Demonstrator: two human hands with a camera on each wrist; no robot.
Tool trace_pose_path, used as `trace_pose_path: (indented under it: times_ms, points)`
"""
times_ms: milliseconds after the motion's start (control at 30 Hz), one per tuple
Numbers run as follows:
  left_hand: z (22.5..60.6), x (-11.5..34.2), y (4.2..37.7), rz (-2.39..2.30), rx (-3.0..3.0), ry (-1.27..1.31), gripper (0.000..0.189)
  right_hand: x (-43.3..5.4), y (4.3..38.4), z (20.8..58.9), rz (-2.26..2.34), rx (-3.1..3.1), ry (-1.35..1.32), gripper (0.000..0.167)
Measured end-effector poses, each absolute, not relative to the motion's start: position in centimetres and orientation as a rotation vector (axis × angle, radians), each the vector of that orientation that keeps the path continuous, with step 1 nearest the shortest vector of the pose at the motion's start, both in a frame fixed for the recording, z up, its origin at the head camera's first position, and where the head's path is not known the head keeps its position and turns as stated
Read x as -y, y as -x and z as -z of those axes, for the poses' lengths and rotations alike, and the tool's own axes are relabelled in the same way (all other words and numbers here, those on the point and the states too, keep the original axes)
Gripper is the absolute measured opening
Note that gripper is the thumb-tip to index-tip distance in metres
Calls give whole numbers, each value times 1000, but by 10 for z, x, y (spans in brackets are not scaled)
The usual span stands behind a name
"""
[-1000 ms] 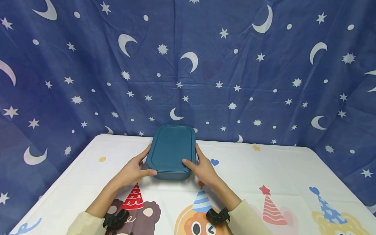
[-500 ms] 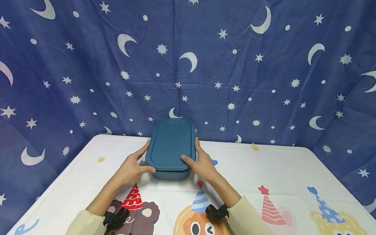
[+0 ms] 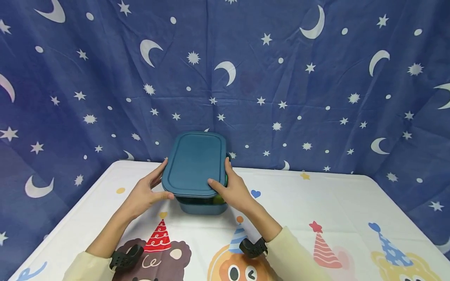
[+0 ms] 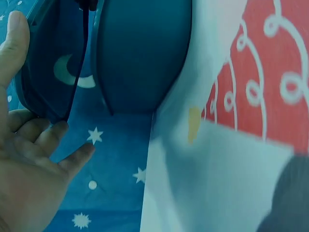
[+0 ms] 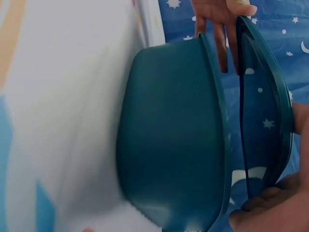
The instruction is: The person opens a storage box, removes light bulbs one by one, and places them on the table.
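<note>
Probably for balance, the left hand point(image 3: 145, 194) and right hand point(image 3: 236, 188) hold the lid point(image 3: 197, 164) above the box point(image 3: 204, 208) by 2 sides, fingers half-curled around its edges.

1 lid point(image 3: 197, 164) between left grip point(image 3: 144, 195) and right grip point(image 3: 237, 190), above box point(image 3: 204, 209); box on table point(image 3: 291, 203); curtain point(image 3: 260, 80) behind.

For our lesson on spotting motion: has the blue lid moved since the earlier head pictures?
Yes: the blue lid has risen off the container and shifted left, judged against the red hat printed on the tablecloth.
</note>
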State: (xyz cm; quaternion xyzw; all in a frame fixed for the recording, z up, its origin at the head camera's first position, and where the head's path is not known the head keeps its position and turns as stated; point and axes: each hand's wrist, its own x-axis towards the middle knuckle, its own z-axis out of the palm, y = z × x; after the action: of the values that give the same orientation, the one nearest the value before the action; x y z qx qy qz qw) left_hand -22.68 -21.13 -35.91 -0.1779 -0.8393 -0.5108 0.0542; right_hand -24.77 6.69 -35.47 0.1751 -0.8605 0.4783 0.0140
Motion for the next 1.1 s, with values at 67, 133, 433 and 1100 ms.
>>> trace_pose_path:
  times_ms: [67,133,433,1100]
  points:
    - [359,217,224,1558,2535,547,100,-62,247,353,-1491,2681,-564,94]
    - [360,223,220,1564,2517,545,99,-55,247,351,-1487,2683,-589,94]
    - [369,252,204,1460,2484,551,99,-24,240,352,-1440,2689,-648,94]
    - [382,299,200,1933,2145,792,86,30,236,354,-1506,2690,-593,92]
